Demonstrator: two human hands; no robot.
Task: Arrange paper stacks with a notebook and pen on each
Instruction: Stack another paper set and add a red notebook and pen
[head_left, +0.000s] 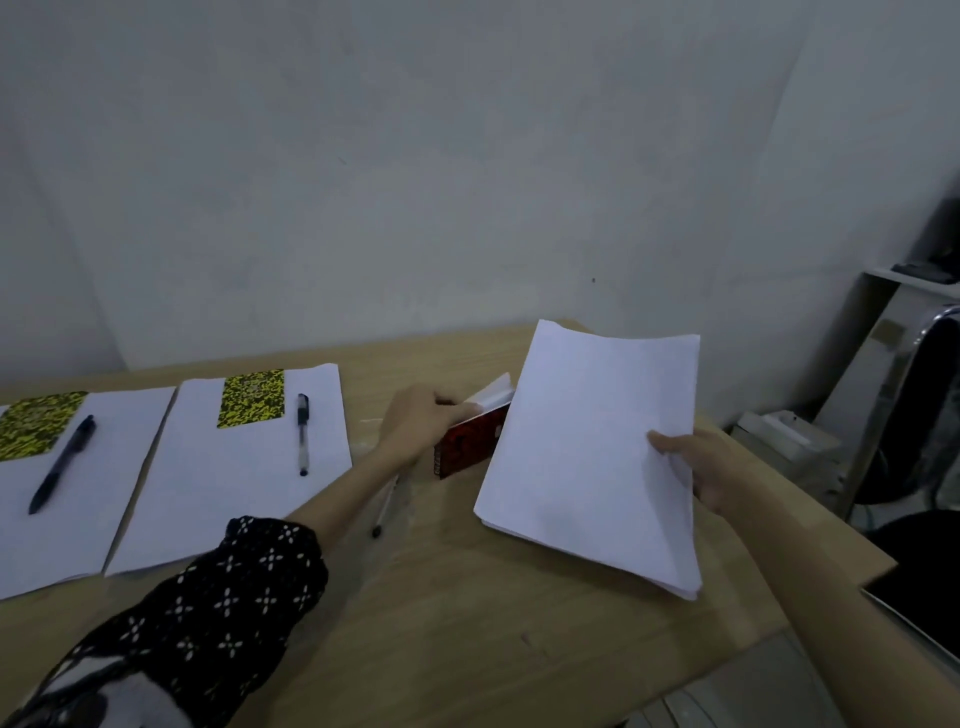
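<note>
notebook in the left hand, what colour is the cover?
Red with a dark pattern, spiral-bound: the notebook held by the left hand, seen in the head view.

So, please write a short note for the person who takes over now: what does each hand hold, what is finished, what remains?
Left hand: holds the red notebook, lifted off the table.
Right hand: holds the third paper stack, tilted, not laid flat.
Done: two stacks on the left, each with a yellow notebook and a pen.
Left: lay the stack down, put the red notebook and the loose pen on it.
</note>
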